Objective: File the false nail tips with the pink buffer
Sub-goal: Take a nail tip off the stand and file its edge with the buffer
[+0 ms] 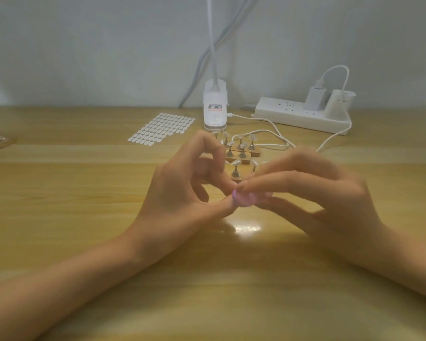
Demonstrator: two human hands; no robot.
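My right hand (315, 193) pinches a small pink buffer (247, 199), which shows blurred between my fingertips above the table. My left hand (185, 190) meets it from the left, thumb and a fingertip closed at the buffer's left end; a false nail tip may be pinched there, but it is too small and blurred to make out. Behind my hands, several clear false nail tips (236, 162) stand on metal pegs in small wooden bases (241, 155).
The wooden table (84, 217) carries a sheet of white adhesive tabs (161, 127) at the back left, a white clip lamp base (215, 107), a white power strip (303, 114) with chargers, and white cables (268, 141) beside the nail stands.
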